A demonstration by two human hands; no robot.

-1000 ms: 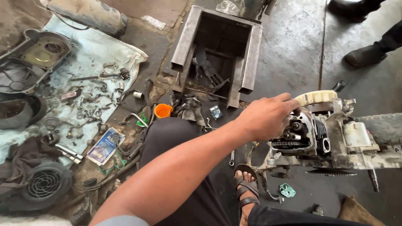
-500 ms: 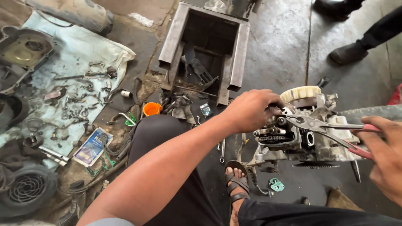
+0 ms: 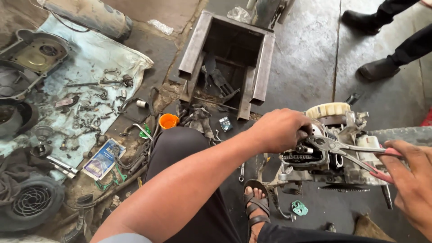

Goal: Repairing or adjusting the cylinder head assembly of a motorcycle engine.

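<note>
A small greasy engine with a cream fan wheel on top lies on the concrete in front of me. My left hand is closed over its left end, beside the exposed chain and sprocket. My right hand comes in from the right edge and grips the red handles of long-nose pliers. The pliers' jaws reach into the engine close to my left hand's fingers.
An open metal box stands beyond my knee. A pale cloth at left holds several small parts and tools, with engine covers and a black fan housing around it. An orange cup sits nearby. Another person's shoes stand top right.
My right hand has entered from the right with the pliers and moved them to the engine. My left hand has stayed on the engine's left end.
</note>
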